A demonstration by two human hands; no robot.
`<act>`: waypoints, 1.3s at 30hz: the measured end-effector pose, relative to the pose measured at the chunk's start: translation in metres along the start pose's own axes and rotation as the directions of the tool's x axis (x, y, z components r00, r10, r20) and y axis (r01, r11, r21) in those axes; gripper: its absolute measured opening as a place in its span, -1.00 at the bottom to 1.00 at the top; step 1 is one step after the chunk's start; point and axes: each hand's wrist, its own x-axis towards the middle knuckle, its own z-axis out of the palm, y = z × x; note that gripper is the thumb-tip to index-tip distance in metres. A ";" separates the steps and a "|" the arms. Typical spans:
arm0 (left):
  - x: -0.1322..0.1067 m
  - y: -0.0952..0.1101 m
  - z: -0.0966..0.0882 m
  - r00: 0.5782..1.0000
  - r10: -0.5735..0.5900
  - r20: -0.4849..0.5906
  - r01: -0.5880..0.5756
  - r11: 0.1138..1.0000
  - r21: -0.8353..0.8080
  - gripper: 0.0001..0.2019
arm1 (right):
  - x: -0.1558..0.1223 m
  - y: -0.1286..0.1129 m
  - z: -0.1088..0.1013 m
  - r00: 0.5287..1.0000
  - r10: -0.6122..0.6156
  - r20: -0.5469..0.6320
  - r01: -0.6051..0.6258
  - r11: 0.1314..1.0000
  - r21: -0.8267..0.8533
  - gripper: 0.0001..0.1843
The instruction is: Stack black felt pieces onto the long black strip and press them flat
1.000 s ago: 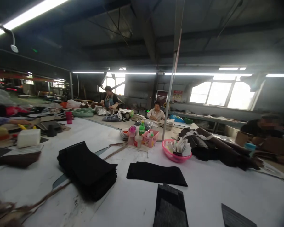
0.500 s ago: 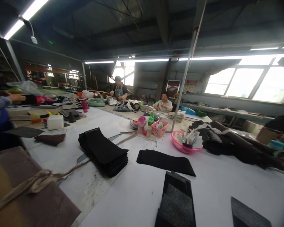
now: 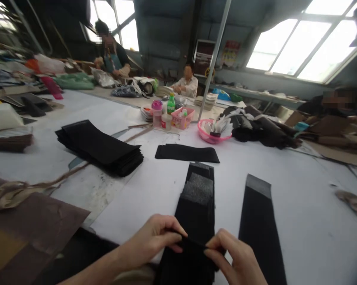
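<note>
My left hand [image 3: 157,239] pinches the edge of a black strip of cloth-like material [image 3: 193,253] between thumb and fingers. On the other side, my right hand [image 3: 233,253] pinches the same edge, so it spans the gap between my fingertips. Beneath and beyond lies a pile of black strips [image 3: 193,211] with grey, fibrous-looking ends. To the right of the pile, a single black strip [image 3: 261,229] with a grey far end lies flat. A small set of black strips [image 3: 187,153] rests crosswise beyond, and a thick stack of black pieces [image 3: 99,144] sits to the left.
Past the strips stand a pink basin [image 3: 215,137] with papers, a pink basket [image 3: 183,118], a green bottle [image 3: 170,103] and a metal pole [image 3: 215,59]. Brown wrapped material [image 3: 42,221] is at near left. Other people work across the table and at far right.
The view has tilted down and turned right. Both my hands, out of view before, now appear at the near pile, pinching a black strip. More of the right-hand strip shows.
</note>
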 end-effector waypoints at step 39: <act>0.021 -0.016 -0.007 0.992 -0.066 -0.107 0.076 0.993 0.094 -0.71 | 0.005 0.024 -0.001 0.963 0.263 0.054 -0.263 0.883 0.388 -0.86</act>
